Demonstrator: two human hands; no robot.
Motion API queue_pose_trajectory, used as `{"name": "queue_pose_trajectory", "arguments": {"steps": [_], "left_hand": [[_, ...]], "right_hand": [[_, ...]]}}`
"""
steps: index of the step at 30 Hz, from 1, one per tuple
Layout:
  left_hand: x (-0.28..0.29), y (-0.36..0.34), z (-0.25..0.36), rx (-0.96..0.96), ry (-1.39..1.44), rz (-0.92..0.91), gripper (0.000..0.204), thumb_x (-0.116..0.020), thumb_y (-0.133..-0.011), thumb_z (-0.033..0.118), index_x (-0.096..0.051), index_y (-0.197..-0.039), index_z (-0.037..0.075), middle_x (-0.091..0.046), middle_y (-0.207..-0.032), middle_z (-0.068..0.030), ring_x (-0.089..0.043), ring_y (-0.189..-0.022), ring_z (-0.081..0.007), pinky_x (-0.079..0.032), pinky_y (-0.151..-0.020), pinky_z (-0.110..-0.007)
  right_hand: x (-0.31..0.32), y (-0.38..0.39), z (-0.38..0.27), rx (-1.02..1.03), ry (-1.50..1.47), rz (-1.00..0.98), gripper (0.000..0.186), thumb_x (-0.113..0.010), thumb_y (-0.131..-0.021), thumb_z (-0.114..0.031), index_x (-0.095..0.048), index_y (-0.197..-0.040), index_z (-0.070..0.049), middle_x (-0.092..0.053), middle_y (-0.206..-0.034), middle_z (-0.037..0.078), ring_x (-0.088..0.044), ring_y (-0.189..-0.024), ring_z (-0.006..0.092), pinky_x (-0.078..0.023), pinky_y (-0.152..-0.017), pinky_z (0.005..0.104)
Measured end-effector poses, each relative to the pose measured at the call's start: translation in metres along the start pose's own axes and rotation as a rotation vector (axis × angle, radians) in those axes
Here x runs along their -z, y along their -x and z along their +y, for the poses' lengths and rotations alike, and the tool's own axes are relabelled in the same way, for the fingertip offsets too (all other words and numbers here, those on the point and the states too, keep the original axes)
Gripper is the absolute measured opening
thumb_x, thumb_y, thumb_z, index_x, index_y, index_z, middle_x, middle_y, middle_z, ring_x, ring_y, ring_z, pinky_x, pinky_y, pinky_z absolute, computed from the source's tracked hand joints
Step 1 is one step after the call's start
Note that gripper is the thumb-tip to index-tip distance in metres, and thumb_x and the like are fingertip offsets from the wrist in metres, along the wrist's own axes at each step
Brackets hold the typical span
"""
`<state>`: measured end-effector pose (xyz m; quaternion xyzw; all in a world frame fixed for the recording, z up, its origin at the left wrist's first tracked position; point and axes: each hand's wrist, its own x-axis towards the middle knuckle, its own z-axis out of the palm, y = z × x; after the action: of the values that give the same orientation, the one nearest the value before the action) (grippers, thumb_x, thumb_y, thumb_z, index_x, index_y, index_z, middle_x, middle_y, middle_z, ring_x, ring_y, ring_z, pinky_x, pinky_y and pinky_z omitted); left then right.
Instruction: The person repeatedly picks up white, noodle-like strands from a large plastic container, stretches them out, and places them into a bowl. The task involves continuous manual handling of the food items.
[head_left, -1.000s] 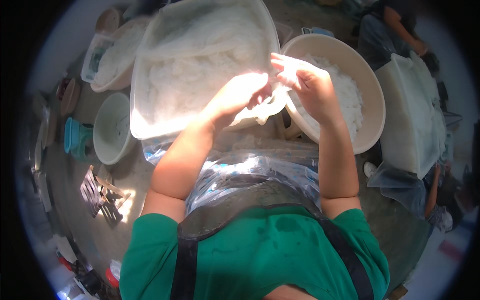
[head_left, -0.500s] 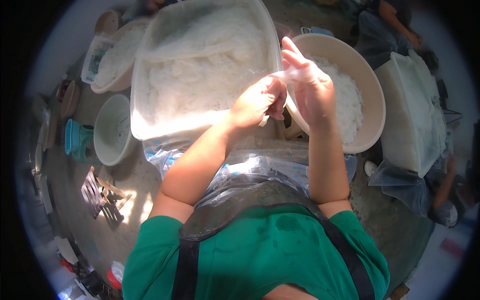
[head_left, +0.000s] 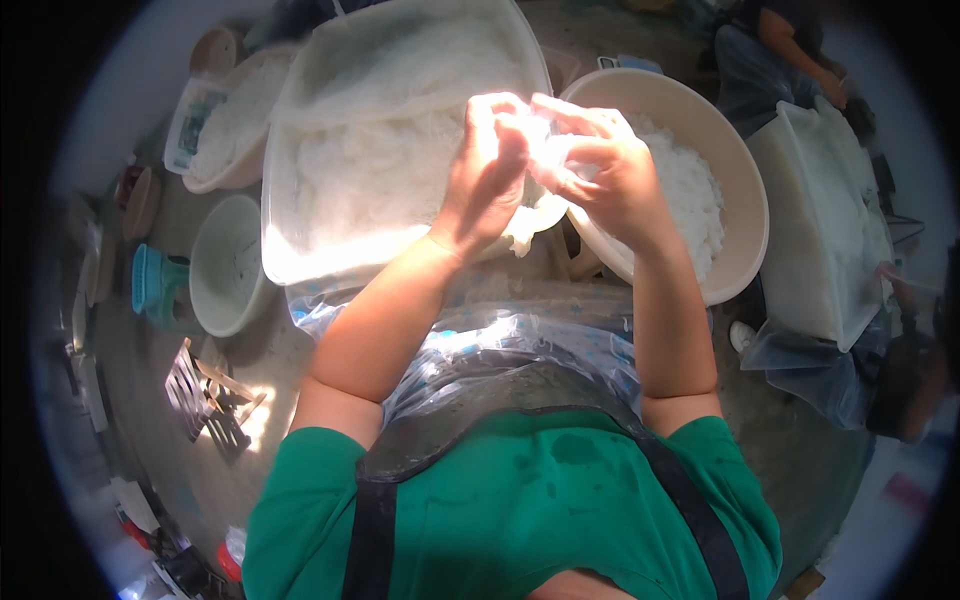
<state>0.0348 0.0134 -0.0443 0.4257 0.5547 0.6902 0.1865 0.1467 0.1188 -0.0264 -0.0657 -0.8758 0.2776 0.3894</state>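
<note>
My left hand (head_left: 490, 160) and my right hand (head_left: 595, 165) meet above the right side of a white rectangular tub (head_left: 285, 200) filled with white, translucent fibrous material (head_left: 380, 170). Both have bent, closed fingers on a pale translucent strip (head_left: 538, 140), washed out by glare. A white bunched piece (head_left: 522, 235) hangs below them at the tub's edge. A cream round basin (head_left: 752, 210) holding white, loose material (head_left: 685, 200) stands just right, partly behind my right hand. My plastic apron (head_left: 490, 330) lies below the tub.
At left are another filled cream basin (head_left: 215, 180), a pale green basin (head_left: 215, 290), a turquoise stool (head_left: 155, 280) and a slatted wooden stool (head_left: 200, 390). At right are another heaped white tub (head_left: 800, 230), a person's arm (head_left: 790, 45) at the back and another person (head_left: 900, 340) lower down.
Since half a second ago my left hand has risen and turned more upright. My right hand's raised fingers have curled down toward it, bringing the two hands' fingertips together around the pale strip.
</note>
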Motion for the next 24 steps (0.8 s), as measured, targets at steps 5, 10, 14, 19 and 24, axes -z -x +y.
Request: {"name": "queue_pose_trajectory", "arguments": {"steps": [5, 10, 14, 19, 24], "left_hand": [[0.013, 0.005, 0.011, 0.302, 0.039, -0.422, 0.057, -0.041, -0.090, 0.053, -0.043, -0.117, 0.002, -0.053, -0.106, -0.0103, -0.053, -0.094, -0.0190, -0.044, -0.082, -0.031], [0.019, 0.008, -0.024, 0.239, -0.075, -0.531, 0.017, -0.045, -0.089, 0.016, -0.054, -0.092, 0.001, -0.057, -0.088, -0.0107, -0.056, -0.080, -0.0218, -0.047, -0.068, -0.033], [0.012, 0.004, -0.050, -0.276, -0.277, -0.349, 0.007, -0.048, -0.082, 0.004, -0.054, -0.083, 0.001, -0.053, -0.074, -0.0104, -0.053, -0.067, -0.0225, -0.046, -0.059, -0.032], [0.012, -0.034, -0.028, 0.200, 0.258, 0.110, 0.013, -0.039, -0.088, 0.010, -0.049, -0.081, 0.006, -0.048, -0.068, -0.0025, -0.044, -0.057, -0.0109, -0.038, -0.052, -0.024], [-0.016, 0.013, -0.009, 0.038, -0.608, -0.879, 0.013, -0.056, -0.074, 0.014, -0.059, -0.079, 0.003, -0.055, -0.085, -0.0124, -0.054, -0.084, -0.0227, -0.044, -0.078, -0.032]], "right_hand": [[0.026, 0.013, 0.022, -0.392, -0.990, 0.213, 0.016, -0.066, -0.079, -0.013, -0.068, -0.090, -0.001, -0.054, -0.123, 0.014, -0.053, -0.102, 0.0157, -0.044, -0.083, 0.0307], [0.024, 0.021, 0.039, -0.381, -1.337, 0.481, 0.013, -0.053, -0.092, -0.017, -0.060, -0.096, -0.007, -0.055, -0.119, 0.014, -0.052, -0.104, 0.0153, -0.045, -0.079, 0.0311], [0.027, 0.004, 0.015, -0.320, -1.635, 0.245, 0.016, -0.042, -0.096, -0.024, -0.055, -0.097, -0.014, -0.061, -0.104, 0.016, -0.053, -0.062, 0.0105, -0.041, -0.050, 0.0230], [0.042, -0.006, -0.011, -0.214, -1.699, -0.012, 0.018, -0.039, -0.098, -0.024, -0.053, -0.098, -0.014, -0.064, -0.093, 0.015, -0.050, -0.051, 0.0100, -0.039, -0.046, 0.0210], [0.043, -0.002, -0.004, -0.456, -0.749, 0.228, 0.012, -0.046, -0.095, -0.023, -0.051, -0.098, -0.012, -0.059, -0.112, 0.012, -0.056, -0.100, 0.0209, -0.044, -0.081, 0.0291]]}}
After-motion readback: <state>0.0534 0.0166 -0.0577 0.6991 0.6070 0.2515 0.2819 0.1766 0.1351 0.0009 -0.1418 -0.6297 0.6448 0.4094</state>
